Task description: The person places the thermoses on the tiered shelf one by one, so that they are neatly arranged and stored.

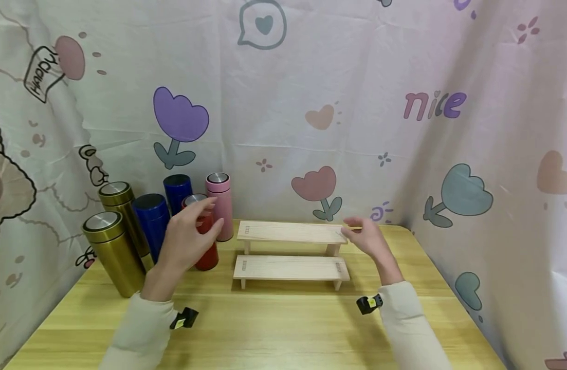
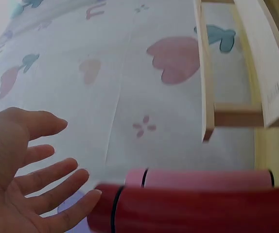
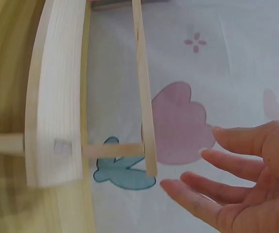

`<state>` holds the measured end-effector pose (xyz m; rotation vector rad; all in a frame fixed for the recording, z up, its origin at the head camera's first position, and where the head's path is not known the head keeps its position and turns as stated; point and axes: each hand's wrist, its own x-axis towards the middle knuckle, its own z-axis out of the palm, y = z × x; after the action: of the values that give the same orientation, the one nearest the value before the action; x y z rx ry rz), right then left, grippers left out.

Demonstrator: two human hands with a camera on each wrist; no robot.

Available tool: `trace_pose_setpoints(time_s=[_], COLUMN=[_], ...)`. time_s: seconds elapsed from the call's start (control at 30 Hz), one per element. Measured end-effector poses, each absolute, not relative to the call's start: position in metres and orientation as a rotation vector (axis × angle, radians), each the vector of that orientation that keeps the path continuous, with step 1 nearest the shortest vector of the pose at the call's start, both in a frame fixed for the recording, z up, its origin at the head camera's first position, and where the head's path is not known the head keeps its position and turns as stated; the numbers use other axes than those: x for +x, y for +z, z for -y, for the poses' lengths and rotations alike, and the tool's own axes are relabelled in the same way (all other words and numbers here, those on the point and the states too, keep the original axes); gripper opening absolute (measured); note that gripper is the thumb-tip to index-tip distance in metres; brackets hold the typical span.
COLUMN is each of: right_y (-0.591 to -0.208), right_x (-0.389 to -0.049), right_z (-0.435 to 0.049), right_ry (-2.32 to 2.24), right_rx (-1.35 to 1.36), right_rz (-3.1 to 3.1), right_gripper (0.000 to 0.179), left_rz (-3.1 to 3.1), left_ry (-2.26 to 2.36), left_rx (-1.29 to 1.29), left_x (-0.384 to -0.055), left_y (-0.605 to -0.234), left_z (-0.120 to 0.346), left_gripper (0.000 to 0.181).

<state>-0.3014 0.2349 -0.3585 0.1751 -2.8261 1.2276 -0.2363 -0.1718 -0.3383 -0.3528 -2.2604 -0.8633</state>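
My left hand (image 1: 185, 237) is raised with loosely bent, spread fingers in front of the red flask (image 1: 208, 257), hiding much of it. In the left wrist view the fingertips come right up to the top of the red flask (image 2: 202, 208), and nothing lies in the palm. Behind it stands a pink flask (image 1: 224, 208). A two-step wooden rack (image 1: 290, 267) sits at the middle of the table. Beside the right end of its upper step hovers my right hand (image 1: 367, 237), fingers relaxed and holding nothing; the right wrist view shows the fingers near the upper shelf's end (image 3: 150, 160).
To the left stand two gold flasks, the nearer one (image 1: 114, 257) by the table edge and the other (image 1: 126, 216) behind. A blue flask (image 1: 152, 221) and a second blue flask (image 1: 177, 190) stand beside them. A printed curtain (image 1: 274, 103) closes off the back and sides.
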Motion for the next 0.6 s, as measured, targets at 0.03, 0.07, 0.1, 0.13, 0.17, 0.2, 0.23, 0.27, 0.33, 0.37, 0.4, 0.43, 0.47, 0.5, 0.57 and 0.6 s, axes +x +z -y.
trace_pose_setpoints(time_s=[0.03,0.07,0.1,0.13,0.17,0.2,0.23,0.27,0.33,0.37,0.4,0.43,0.47,0.5,0.57,0.6], right_y=[-0.360,-0.361,-0.362,-0.363,-0.365,-0.366,-0.368,-0.370,-0.374,-0.376,-0.378,-0.380,-0.382,-0.384,-0.388,-0.390], right_x=[-0.302,-0.301,-0.301,-0.302,-0.301,-0.302,-0.302,-0.302,-0.302,-0.302,-0.302,-0.302,-0.302,-0.301,-0.300,-0.300], right_z=[-0.238,-0.240,-0.242,-0.244,-0.246,-0.247,-0.249,-0.250,-0.253,-0.255,-0.256,-0.258,-0.260,-0.261,-0.265,-0.266], right_ry=[1.271,1.316,1.372,1.426,1.474,1.511,1.540,1.564,1.609,1.632,1.656,1.672,1.691,1.706,1.742,1.751], right_rx=[0.172,0.162,0.143,0.127,0.117,0.111,0.106,0.095,0.091,0.094,0.095,0.098,0.093,0.087,0.081,0.084], right_rz=[2.810,2.798,2.785,2.769,2.754,2.743,2.734,2.725,2.708,2.702,2.695,2.695,2.694,2.697,2.705,2.714], right_gripper=[0.045,0.044,0.044,0.044,0.044,0.045,0.045,0.046,0.046,0.045,0.045,0.045,0.044,0.044,0.043,0.042], left_rz=[2.236,2.216,2.197,2.182,2.169,2.160,2.154,2.153,2.157,2.163,2.172,2.182,2.193,2.202,2.222,2.232], left_ry=[-0.863,-0.859,-0.860,-0.859,-0.861,-0.863,-0.870,-0.876,-0.888,-0.895,-0.902,-0.909,-0.921,-0.939,-0.980,-0.999], left_rx=[-0.348,-0.338,-0.326,-0.312,-0.297,-0.277,-0.255,-0.231,-0.183,-0.158,-0.132,-0.108,-0.091,-0.078,-0.063,-0.060], left_x=[-0.235,-0.234,-0.233,-0.232,-0.232,-0.231,-0.230,-0.230,-0.229,-0.228,-0.228,-0.228,-0.228,-0.228,-0.228,-0.228], left_y=[-0.339,-0.340,-0.342,-0.343,-0.345,-0.347,-0.349,-0.351,-0.356,-0.358,-0.360,-0.362,-0.363,-0.364,-0.366,-0.367], left_z=[0.176,0.181,0.186,0.191,0.195,0.199,0.202,0.206,0.210,0.212,0.214,0.215,0.216,0.217,0.219,0.220], left_gripper=[0.044,0.044,0.043,0.043,0.043,0.043,0.044,0.045,0.048,0.050,0.053,0.056,0.059,0.063,0.068,0.071])
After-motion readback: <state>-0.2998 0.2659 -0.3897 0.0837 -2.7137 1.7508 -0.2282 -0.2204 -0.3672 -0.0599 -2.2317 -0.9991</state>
